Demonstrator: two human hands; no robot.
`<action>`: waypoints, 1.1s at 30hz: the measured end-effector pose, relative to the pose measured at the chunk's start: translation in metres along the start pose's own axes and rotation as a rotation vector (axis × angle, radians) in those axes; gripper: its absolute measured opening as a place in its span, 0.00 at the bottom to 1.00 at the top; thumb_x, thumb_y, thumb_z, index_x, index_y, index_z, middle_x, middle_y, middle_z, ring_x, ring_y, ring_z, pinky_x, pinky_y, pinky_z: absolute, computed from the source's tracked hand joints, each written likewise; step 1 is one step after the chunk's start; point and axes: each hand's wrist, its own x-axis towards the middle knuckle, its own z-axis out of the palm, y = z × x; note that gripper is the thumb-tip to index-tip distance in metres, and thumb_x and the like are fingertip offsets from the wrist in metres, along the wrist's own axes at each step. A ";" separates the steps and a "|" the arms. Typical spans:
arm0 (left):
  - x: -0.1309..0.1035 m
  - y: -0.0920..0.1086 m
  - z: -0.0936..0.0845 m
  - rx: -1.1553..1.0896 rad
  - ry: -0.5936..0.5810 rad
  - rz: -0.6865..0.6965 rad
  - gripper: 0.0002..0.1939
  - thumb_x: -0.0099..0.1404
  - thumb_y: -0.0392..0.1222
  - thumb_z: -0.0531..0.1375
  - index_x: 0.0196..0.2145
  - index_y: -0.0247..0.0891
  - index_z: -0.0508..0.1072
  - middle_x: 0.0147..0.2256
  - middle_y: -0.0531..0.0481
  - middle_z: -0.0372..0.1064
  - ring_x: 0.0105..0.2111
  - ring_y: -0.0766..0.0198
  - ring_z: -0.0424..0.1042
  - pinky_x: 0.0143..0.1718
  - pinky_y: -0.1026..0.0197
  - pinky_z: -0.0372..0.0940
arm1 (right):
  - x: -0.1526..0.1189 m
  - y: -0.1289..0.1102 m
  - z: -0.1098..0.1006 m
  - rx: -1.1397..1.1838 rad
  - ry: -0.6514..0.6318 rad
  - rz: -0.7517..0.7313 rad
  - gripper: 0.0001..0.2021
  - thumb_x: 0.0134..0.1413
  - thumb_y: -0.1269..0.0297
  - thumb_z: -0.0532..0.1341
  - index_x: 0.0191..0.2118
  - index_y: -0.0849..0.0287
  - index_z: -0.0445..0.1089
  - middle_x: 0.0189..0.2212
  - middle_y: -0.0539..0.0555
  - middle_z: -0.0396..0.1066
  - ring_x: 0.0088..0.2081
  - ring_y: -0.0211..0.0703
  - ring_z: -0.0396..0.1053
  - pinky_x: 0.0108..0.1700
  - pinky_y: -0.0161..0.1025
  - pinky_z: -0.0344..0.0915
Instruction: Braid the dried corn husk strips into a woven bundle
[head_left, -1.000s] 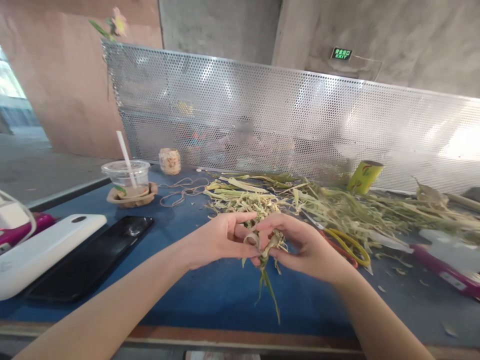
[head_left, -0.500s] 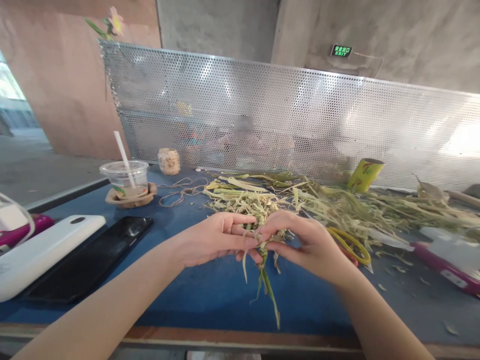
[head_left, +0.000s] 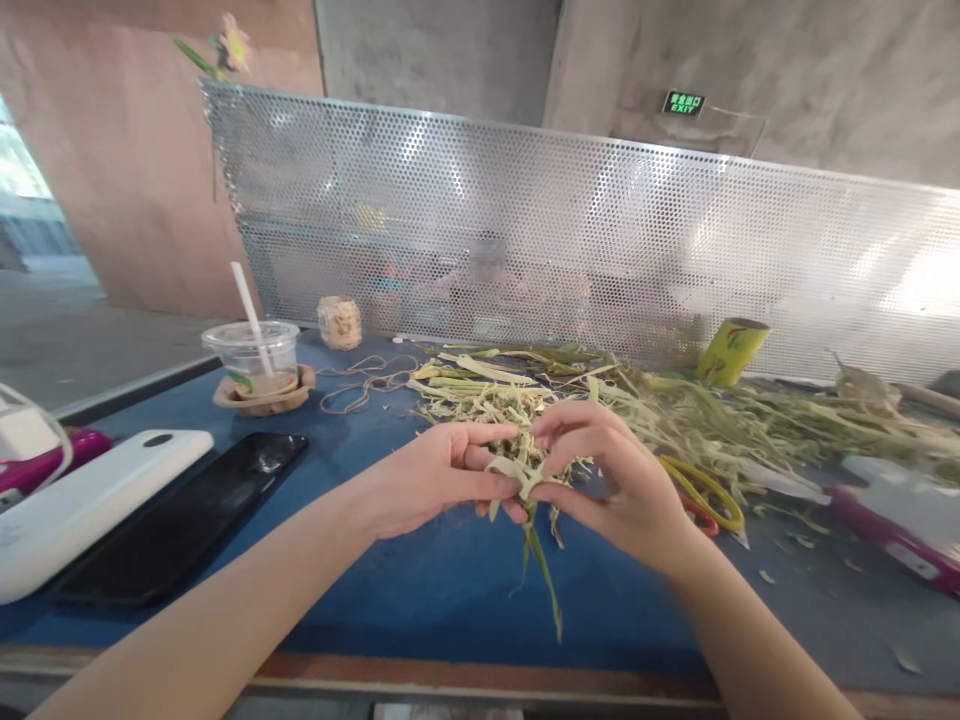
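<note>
Both hands meet over the blue table at the middle of the view, around a small bundle of plant strips [head_left: 529, 482]. My left hand [head_left: 442, 478] pinches the bundle from the left, thumb on top and fingers beneath. My right hand [head_left: 607, 470] has its thumb and fingertips on the bundle's right side, holding a pale strip. Green leaf ends [head_left: 545, 580] hang below the fingers toward the table's front edge. Just behind the hands lies a heap of dry shredded strips [head_left: 487, 400].
On the left are a lidded cup [head_left: 259, 360], a black phone [head_left: 187, 515] and a white case [head_left: 97, 500]. Yellow-handled scissors [head_left: 709, 495], a yellow tube [head_left: 731, 352] and more strips [head_left: 795, 415] lie right. A perforated metal screen [head_left: 555, 230] stands behind.
My right hand's upper fingers have lifted and spread slightly. A pale strip now shows looped across the bundle between the hands; the left hand has hardly moved.
</note>
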 end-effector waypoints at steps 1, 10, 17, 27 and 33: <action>0.000 -0.001 0.000 -0.005 0.004 0.002 0.36 0.57 0.35 0.62 0.60 0.34 0.52 0.25 0.50 0.74 0.27 0.67 0.70 0.26 0.65 0.57 | 0.000 0.000 0.000 -0.041 0.014 -0.036 0.06 0.48 0.73 0.62 0.32 0.57 0.65 0.39 0.54 0.65 0.41 0.40 0.66 0.41 0.39 0.66; 0.000 0.001 0.003 -0.025 0.081 0.004 0.37 0.55 0.36 0.63 0.59 0.28 0.51 0.23 0.51 0.73 0.24 0.70 0.67 0.25 0.66 0.55 | -0.004 0.000 -0.002 -0.244 -0.016 -0.203 0.08 0.51 0.74 0.60 0.37 0.57 0.69 0.37 0.54 0.70 0.38 0.40 0.67 0.39 0.41 0.65; -0.001 0.002 0.003 -0.006 0.110 -0.017 0.37 0.55 0.40 0.63 0.59 0.30 0.52 0.26 0.50 0.72 0.24 0.71 0.65 0.27 0.66 0.54 | -0.004 -0.001 -0.003 -0.236 0.013 -0.186 0.07 0.51 0.75 0.59 0.36 0.57 0.68 0.36 0.53 0.69 0.37 0.39 0.66 0.39 0.41 0.64; 0.000 0.002 0.002 0.005 0.154 -0.027 0.39 0.53 0.41 0.64 0.59 0.32 0.53 0.27 0.49 0.74 0.23 0.71 0.62 0.27 0.65 0.53 | -0.004 -0.001 -0.004 -0.334 -0.004 -0.153 0.05 0.50 0.73 0.61 0.33 0.58 0.70 0.34 0.53 0.71 0.37 0.39 0.67 0.40 0.39 0.65; 0.000 0.002 0.003 0.049 0.208 -0.004 0.37 0.53 0.41 0.64 0.58 0.33 0.56 0.22 0.55 0.71 0.23 0.70 0.62 0.25 0.65 0.51 | -0.006 -0.003 0.001 -0.282 -0.023 -0.108 0.07 0.52 0.74 0.59 0.37 0.59 0.69 0.36 0.53 0.71 0.39 0.39 0.68 0.42 0.38 0.67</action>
